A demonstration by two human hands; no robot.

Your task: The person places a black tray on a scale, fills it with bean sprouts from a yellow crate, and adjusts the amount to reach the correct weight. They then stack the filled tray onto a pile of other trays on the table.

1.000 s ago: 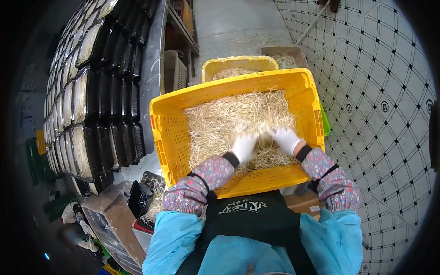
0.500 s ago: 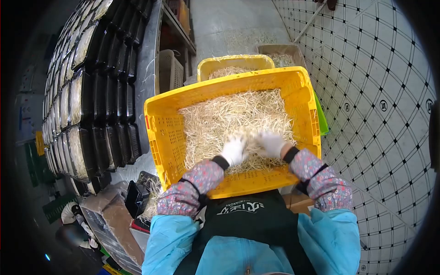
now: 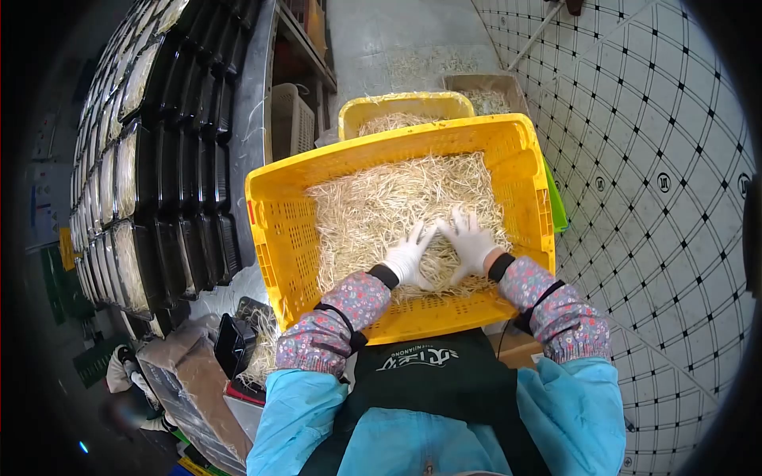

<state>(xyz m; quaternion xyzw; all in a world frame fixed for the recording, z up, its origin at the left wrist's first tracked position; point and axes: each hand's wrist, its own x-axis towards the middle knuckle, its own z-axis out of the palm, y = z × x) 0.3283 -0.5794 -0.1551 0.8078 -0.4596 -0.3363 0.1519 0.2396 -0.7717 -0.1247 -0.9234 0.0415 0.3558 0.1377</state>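
Observation:
A large yellow plastic crate [image 3: 294, 238] with perforated walls stands in front of me, holding a thick bed of pale, thin bean sprouts [image 3: 381, 194]. My left hand [image 3: 407, 258], in a white glove, rests on the sprouts near the crate's front side, fingers spread. Close to its right, my right hand [image 3: 470, 244], gloved too, lies on the same bed with its fingers apart. The fingertips of the two hands almost meet. Neither hand grips anything that I can see.
Stacked black trays [image 3: 171, 178] of sprouts fill the left side on a metal table [image 3: 250, 119]. Behind the crate are a smaller yellow basket [image 3: 413, 103] and a cardboard box [image 3: 508, 87]. A black tray [image 3: 232, 345] tilts at lower left; another person [image 3: 131, 381] is beyond.
My hands, blurred and bunched over the sprouts before, now lie flatter with fingers spread. The right hand has turned its fingers forward. The crate appears shifted very slightly left in view.

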